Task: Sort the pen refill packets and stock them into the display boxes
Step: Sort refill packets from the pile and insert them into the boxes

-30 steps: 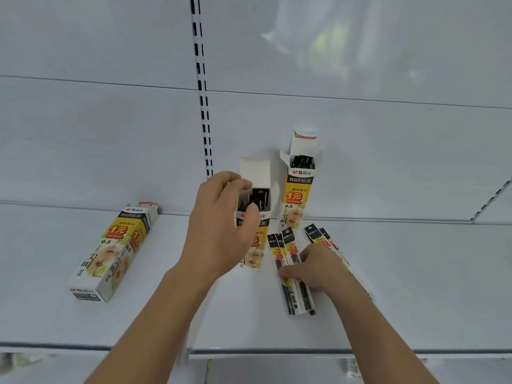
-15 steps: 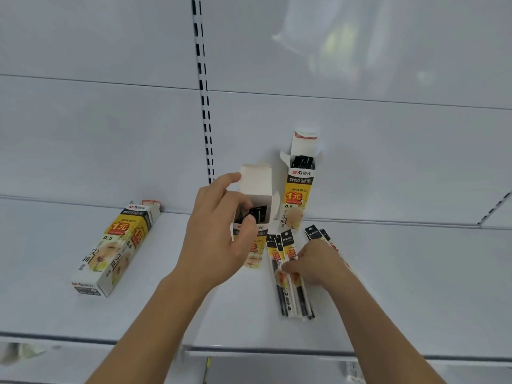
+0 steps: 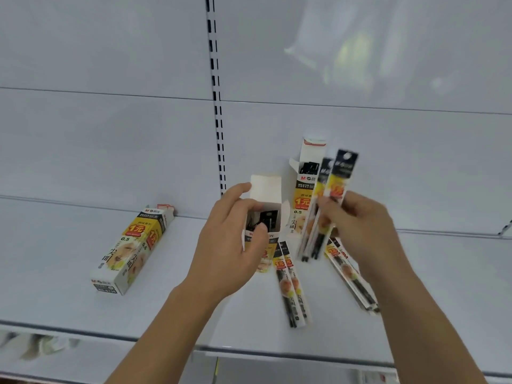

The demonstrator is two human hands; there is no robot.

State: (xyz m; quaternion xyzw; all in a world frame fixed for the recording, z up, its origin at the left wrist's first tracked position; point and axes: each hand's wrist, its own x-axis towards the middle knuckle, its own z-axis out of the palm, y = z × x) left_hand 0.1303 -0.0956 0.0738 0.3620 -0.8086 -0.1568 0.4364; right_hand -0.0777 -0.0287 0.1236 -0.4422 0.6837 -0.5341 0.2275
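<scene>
A person's left hand [image 3: 232,245] grips the open white cardboard display box [image 3: 264,217] as the right hand [image 3: 357,225], at three o'clock, pinches two yellow-and-black refill packets [image 3: 329,200], best lowered upright, ends aligned.

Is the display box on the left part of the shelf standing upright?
No, that display box lies flat on its side on the shelf, away from both hands.

Both forearms reaching forward and up from below. Left hand [image 3: 232,242] curled, thumb and fingers [image 3: 256,207] gripping an open box [image 3: 266,217]. Right hand [image 3: 360,220] raised, fingers pinching 2 refill packets [image 3: 332,195] upright, slightly blurred.
</scene>
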